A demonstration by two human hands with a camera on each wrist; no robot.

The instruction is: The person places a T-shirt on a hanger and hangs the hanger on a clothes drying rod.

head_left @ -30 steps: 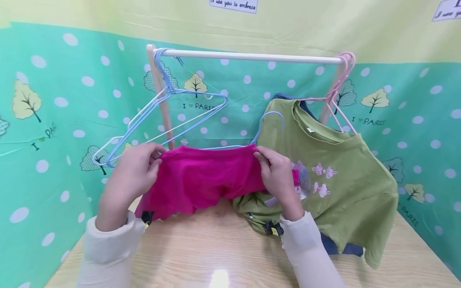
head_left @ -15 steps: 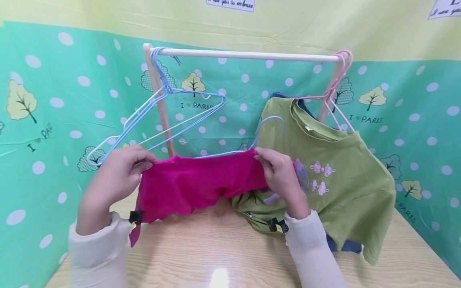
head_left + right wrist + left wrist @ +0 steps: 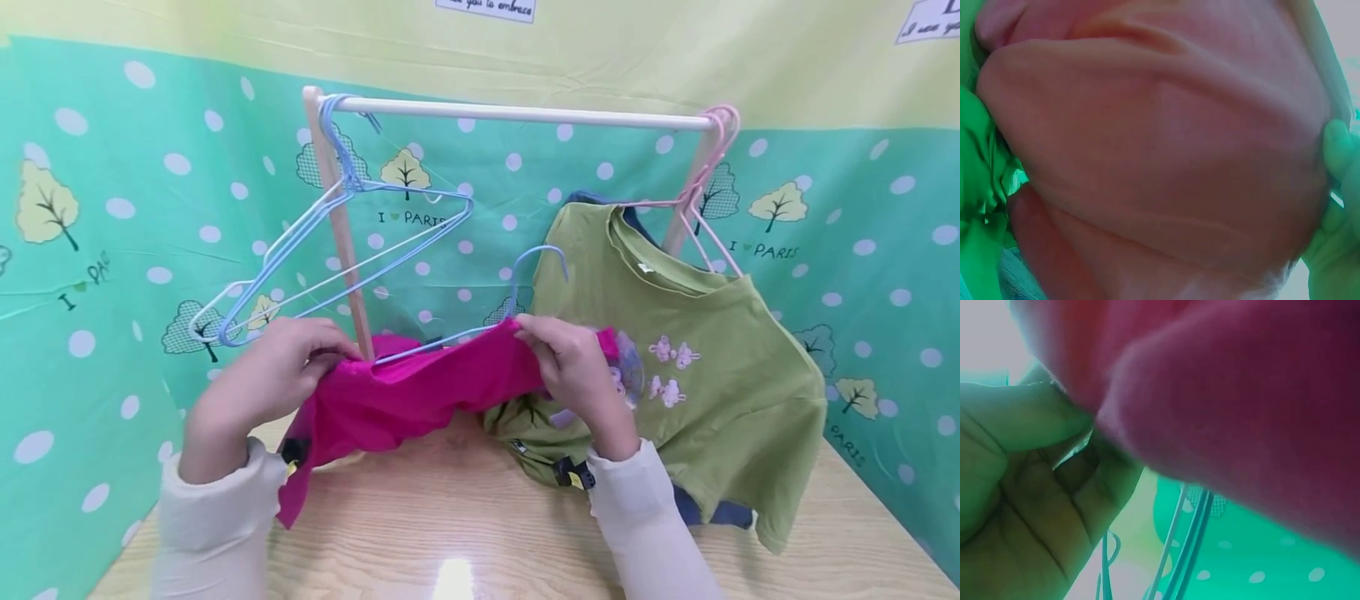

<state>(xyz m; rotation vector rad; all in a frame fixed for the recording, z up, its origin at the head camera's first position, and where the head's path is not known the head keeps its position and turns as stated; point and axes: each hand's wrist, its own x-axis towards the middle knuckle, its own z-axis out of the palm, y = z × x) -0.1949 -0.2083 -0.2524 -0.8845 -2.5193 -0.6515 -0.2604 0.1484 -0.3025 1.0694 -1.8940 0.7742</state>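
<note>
A bright pink top (image 3: 427,392) is stretched between my two hands above the table. My left hand (image 3: 270,379) pinches its upper edge on the left; in the left wrist view the thumb and fingers hold a fold of the cloth. On the other side, my right hand (image 3: 577,367) grips the top edge just beside the hook of a light blue hanger (image 3: 514,279). The hanger's bar runs along the neckline, and its lower part is hidden by the cloth. Pink fabric (image 3: 1166,144) fills most of the right wrist view.
Behind stands a small clothes rack with a white rail (image 3: 517,112). Blue and white hangers (image 3: 348,167) hang at its left end. A green T-shirt (image 3: 675,333) hangs at the right on a pink hanger (image 3: 693,192), with dark blue cloth behind it. Below lies a wooden table (image 3: 450,517).
The left end of the pink top has dropped and the cloth has slackened, baring more of the hanger's bar. The hook has shifted left. Both hands keep hold of the cloth.
</note>
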